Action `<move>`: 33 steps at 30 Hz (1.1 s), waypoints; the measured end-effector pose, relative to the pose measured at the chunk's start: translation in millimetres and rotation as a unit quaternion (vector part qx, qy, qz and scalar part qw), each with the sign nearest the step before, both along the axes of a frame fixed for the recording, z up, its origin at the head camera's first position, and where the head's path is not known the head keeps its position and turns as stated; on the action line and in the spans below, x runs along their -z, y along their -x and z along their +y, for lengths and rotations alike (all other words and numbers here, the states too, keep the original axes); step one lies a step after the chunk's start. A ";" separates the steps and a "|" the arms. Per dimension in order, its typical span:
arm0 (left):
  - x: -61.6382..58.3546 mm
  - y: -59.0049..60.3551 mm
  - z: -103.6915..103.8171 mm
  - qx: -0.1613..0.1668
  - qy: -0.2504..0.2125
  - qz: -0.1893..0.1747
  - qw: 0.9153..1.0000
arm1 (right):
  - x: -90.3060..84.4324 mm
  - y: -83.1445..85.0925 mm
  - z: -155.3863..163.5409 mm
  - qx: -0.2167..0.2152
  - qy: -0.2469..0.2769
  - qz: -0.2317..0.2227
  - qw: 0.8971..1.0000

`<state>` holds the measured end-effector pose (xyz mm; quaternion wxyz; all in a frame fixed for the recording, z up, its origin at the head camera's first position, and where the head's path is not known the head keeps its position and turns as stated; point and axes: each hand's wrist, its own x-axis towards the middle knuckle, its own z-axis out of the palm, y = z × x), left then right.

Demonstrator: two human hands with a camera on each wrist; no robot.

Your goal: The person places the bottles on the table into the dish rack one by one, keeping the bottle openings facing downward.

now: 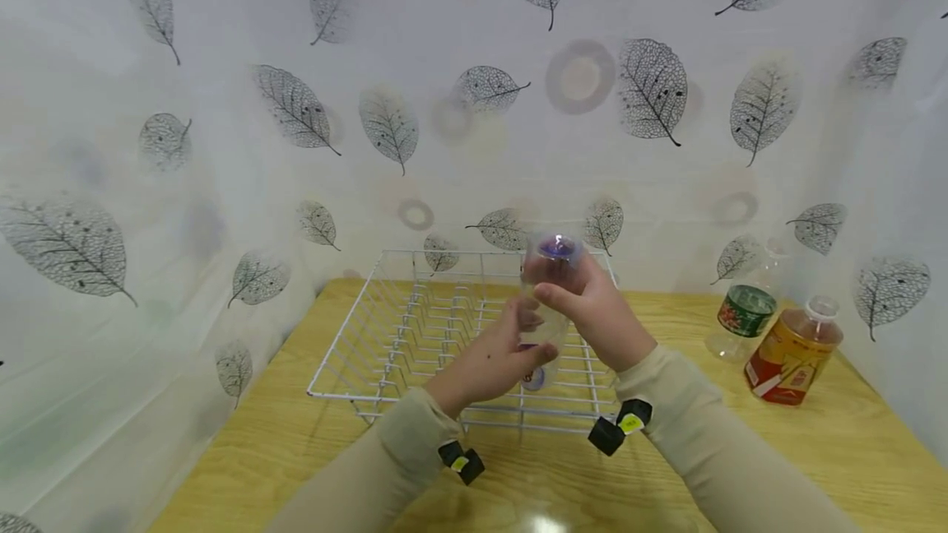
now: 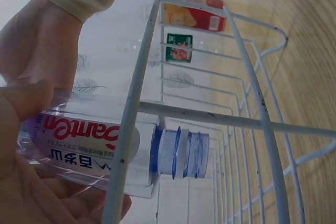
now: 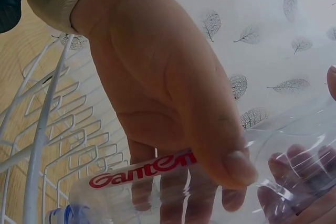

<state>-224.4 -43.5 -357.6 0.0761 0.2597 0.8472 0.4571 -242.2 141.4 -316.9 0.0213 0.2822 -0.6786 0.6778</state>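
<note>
A clear plastic bottle (image 1: pixel 550 327) is tilted neck-down above a white wire rack (image 1: pixel 444 407). Lower down, towards the neck, my left hand (image 1: pixel 494 359) grips it, thumb on the near side. My right hand (image 1: pixel 592 307) holds the bottle nearer its purple-tinted base. In the left wrist view, the bottle (image 2: pixel 137 153) shows red and blue lettering and a bluish threaded neck without a cap. The right wrist view has my left hand (image 3: pixel 163 77) wrapped round the bottle (image 3: pixel 113 195), with fingertips of my right hand (image 3: pixel 310 166) behind the clear plastic.
To the right on the wooden table (image 1: pixel 681 434) stand a clear bottle with a green label (image 1: pixel 748 311) and a squat bottle with an orange and red label (image 1: pixel 794 356). A leaf-patterned curtain (image 1: pixel 444 23) hangs behind and along both sides.
</note>
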 end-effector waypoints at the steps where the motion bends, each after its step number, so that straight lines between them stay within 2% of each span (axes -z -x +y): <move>1: -0.3 -0.2 -0.4 -0.002 0.005 0.003 1.000 | 0.2 -0.1 0.4 0.000 -0.002 -0.001 1.000; 9: -1.2 -0.3 -10.1 -0.024 0.048 0.037 0.998 | 1.4 -1.2 7.3 0.019 -0.034 0.002 0.999; 15: -1.6 -0.3 -34.4 -0.046 0.089 0.071 0.992 | 2.4 -1.4 12.1 0.016 -0.034 -0.004 0.999; 22: -5.3 3.1 -74.8 -0.073 0.132 0.099 0.984 | 1.3 0.5 19.3 0.020 -0.038 0.004 0.999; 27: -5.5 9.9 -110.1 -0.115 0.151 0.116 0.975 | 1.1 1.4 24.5 0.025 -0.038 -0.003 0.999; 30: -2.1 14.2 -134.4 -0.143 0.161 0.113 0.970 | 1.0 0.3 26.3 0.024 -0.035 -0.003 0.999; 33: 2.1 17.0 -158.9 -0.170 0.163 0.094 0.967 | 1.6 -1.1 27.8 0.025 -0.036 -0.003 0.999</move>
